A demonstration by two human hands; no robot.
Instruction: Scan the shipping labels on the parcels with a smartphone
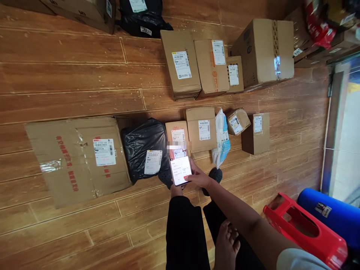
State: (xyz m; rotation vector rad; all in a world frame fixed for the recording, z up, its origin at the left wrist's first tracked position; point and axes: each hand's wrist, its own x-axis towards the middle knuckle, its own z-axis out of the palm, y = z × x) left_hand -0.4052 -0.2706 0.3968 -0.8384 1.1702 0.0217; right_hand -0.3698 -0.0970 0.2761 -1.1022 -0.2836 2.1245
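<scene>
Bare wooden floor (70, 75) is left open between the two parcel rows and along the near left. Passage ahead of the right hand (198, 176) is blocked by a black bag (143, 144), small box (176, 131) and white pouch (221, 137). The right side is crowded by a red stool (306, 228).

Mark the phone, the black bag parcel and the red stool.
phone (180, 170), head view, middle of lit screen
black bag parcel (140, 140), head view, bare plastic above label
red stool (323, 242), head view, near side rail
</scene>
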